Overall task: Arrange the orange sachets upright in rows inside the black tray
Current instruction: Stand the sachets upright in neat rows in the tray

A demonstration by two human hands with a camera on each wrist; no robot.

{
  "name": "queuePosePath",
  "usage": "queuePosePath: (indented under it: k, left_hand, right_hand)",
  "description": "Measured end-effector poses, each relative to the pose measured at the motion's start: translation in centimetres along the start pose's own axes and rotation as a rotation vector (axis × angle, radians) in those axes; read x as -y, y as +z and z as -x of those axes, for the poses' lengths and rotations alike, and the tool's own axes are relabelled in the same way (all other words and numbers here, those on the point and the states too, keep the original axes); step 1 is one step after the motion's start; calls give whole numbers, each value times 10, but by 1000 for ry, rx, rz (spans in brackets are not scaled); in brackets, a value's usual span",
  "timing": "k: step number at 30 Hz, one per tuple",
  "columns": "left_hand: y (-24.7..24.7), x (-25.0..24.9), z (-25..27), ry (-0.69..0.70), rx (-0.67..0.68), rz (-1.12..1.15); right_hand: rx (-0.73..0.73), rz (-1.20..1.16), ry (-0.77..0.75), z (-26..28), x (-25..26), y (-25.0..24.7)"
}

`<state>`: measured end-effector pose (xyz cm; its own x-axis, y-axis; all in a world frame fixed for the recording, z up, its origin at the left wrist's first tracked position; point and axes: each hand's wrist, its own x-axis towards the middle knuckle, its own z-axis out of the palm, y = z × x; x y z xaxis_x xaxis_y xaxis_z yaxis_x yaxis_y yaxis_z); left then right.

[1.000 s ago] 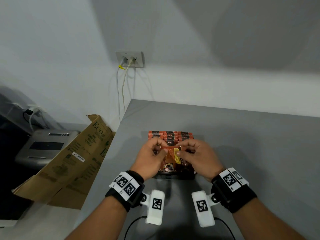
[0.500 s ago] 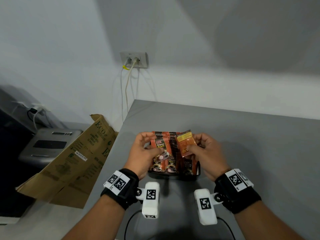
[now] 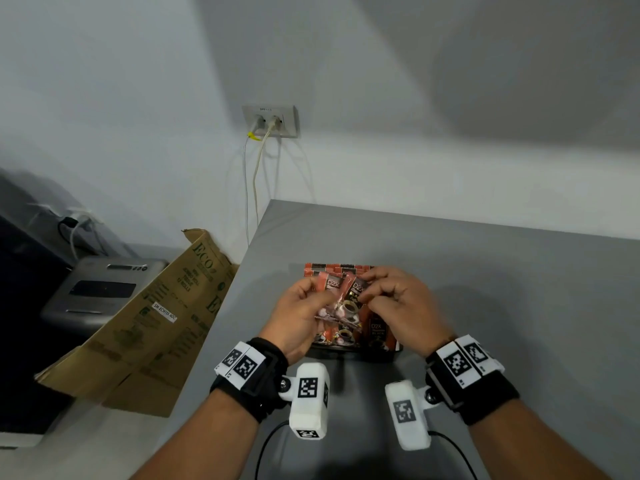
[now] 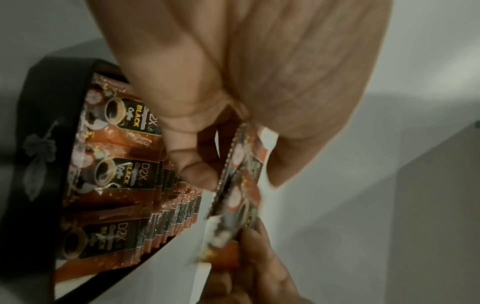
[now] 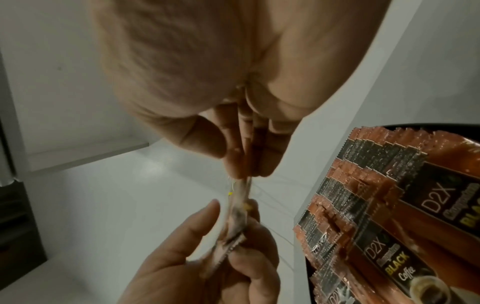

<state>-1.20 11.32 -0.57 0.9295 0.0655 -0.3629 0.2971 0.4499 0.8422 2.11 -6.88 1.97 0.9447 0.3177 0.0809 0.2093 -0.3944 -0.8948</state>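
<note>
We've got both hands up over the tray (image 3: 360,351), which sits at 6 o'clock on the grey table (image 3: 485,289). Left hand (image 3: 298,317) pinches the lower end of a small bunch of sachets (image 3: 341,299), right hand (image 3: 398,303) pinches the top corner at about 2 o'clock from it. So both are clamped on the same bunch, held in the air just above the packed rows (image 3: 337,268).

What could go wrong, our guess: the foil looks slick and thin, and we're only holding edges, so one sachet could slide out of the pinch and drop flat onto the rows. The tray looks pretty full too, so pushing these in may knock neighbours over or fold them.

Counts: one tray, two hands. The bunch looks like two sachets, maybe three; it's blurry in the wrist views, so we can't say for sure. Three sachets face us across the front of the tray (image 4: 111,181), and rows stand behind them, too tightly packed to count. Off at 9 o'clock there's one cardboard box (image 3: 149,323), and one wall socket (image 3: 270,121) at 12.
</note>
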Motion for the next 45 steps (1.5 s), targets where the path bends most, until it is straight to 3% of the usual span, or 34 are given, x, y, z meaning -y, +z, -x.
queuePosePath:
  k: [6, 12, 18, 23, 32, 37, 45]
  left_hand:
    - [4, 4, 3, 132, 29, -187]
    - [-12, -2, 5, 96, -151, -145]
    - [-26, -6, 2, 161, -229, -260]
    - [-33, -7, 4, 197, -227, -400]
    - [-38, 4, -3, 147, -167, -796]
    - [-38, 12, -12, 127, -139, -902]
    - [-42, 11, -21, 252, -80, -1152]
  right_hand:
    - [2, 21, 87, -5, -9, 5]
    - [-148, 177, 58, -11, -18, -4]
    - [102, 267, 119, -4, -29, 24]
    - [188, 452, 87, -3, -36, 40]
    - [152, 668, -49, -7, -54, 46]
    - [86, 605, -61, -6, -56, 40]
    - [-2, 505, 46, 1, -61, 8]
